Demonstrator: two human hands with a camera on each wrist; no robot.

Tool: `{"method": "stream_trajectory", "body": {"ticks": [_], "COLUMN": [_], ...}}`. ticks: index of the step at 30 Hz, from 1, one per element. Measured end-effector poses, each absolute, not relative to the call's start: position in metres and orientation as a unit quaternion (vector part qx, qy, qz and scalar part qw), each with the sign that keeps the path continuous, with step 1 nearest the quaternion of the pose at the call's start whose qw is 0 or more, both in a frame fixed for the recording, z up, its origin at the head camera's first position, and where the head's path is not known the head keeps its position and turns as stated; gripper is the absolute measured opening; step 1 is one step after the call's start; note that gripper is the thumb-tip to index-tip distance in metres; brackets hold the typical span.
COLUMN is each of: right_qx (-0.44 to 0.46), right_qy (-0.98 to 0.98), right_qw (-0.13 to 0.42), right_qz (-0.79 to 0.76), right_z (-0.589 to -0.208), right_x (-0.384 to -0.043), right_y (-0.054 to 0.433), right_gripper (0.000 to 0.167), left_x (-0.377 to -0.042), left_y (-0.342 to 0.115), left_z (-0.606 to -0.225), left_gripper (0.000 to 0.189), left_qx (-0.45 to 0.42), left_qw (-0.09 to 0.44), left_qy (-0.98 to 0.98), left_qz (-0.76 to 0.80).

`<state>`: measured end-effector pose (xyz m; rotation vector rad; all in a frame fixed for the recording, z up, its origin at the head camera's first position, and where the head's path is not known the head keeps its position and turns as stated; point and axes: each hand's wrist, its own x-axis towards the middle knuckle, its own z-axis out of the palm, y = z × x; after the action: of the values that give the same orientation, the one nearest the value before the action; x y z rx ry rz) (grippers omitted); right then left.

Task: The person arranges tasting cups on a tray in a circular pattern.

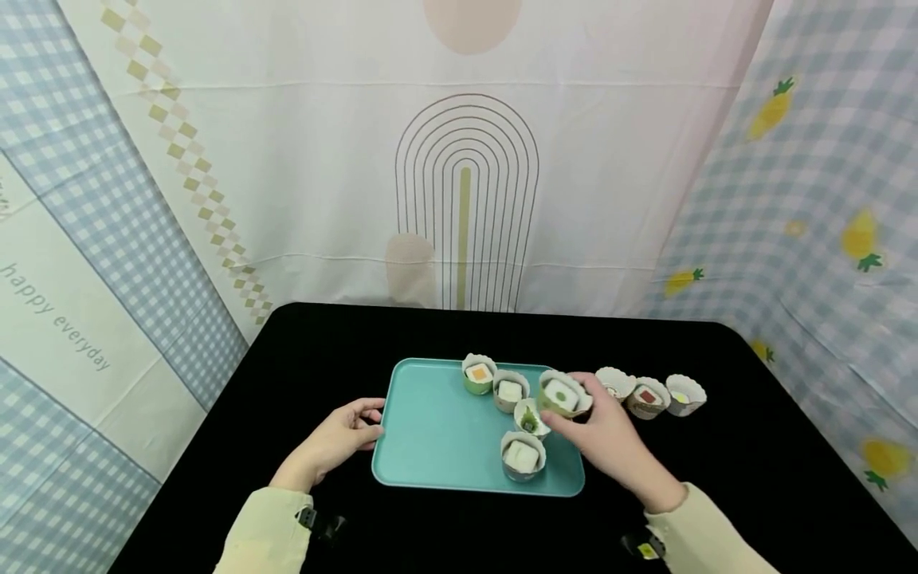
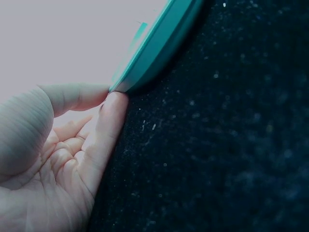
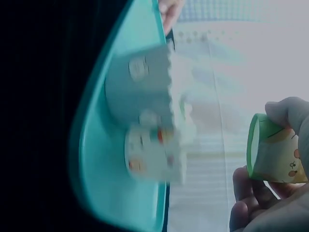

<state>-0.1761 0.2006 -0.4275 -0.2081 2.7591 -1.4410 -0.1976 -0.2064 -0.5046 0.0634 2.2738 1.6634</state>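
Observation:
My left hand (image 1: 333, 438) pinches the left rim of a teal tray (image 1: 437, 430); in the left wrist view, thumb and finger meet at the tray's edge (image 2: 154, 50). Above the tray's right side, my right hand (image 1: 610, 434) grips a paper baking cup (image 1: 562, 393) holding a white piece with a green centre. That cup's green base (image 3: 251, 145) and patterned side show in the right wrist view. Several filled cups stand on the tray: one with an orange-topped piece (image 1: 478, 374), two with white pieces (image 1: 511, 391), and one with something green (image 1: 531, 419).
Right of the tray, three more paper cups stand on the black table (image 1: 717, 494): one partly behind my right hand (image 1: 614, 384), one with a dark red centre (image 1: 647, 398), one with some yellow (image 1: 685, 395). Patterned cloths (image 1: 315, 175) hang behind and beside the table.

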Motion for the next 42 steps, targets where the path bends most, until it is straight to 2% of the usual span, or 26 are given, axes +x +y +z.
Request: {"method": "stream_trajectory", "body": {"ticks": [14,27,36,42], "right_qx": [-0.148,-0.211,-0.233,-0.249], "right_qy": [0.878,0.903,0.917,0.919], "right_qw": [0.042,0.032,0.041,0.042], "right_qz": [-0.453,-0.372,-0.322,-0.302], "right_z": [-0.446,-0.459,-0.46,-0.459], "right_x": [-0.176,-0.18,-0.181,-0.18], "right_y": [0.131,0.112,0.111,0.114], "right_gripper": [0.053,0.033,0.056,0.049], "left_x": [-0.197,-0.197,-0.196,-0.197], "left_y": [-0.207,-0.207,-0.206,-0.205], "left_z": [-0.507,-0.506,-0.505,-0.505], "left_gripper": [0.05,0.05,0.051,0.05], "left_qx": [0.018,0.016,0.016,0.018], "left_qw": [0.158,0.157,0.156,0.155], "left_qy": [0.798,0.8,0.801,0.8], "left_qz": [0.581,0.579,0.578,0.579]}}
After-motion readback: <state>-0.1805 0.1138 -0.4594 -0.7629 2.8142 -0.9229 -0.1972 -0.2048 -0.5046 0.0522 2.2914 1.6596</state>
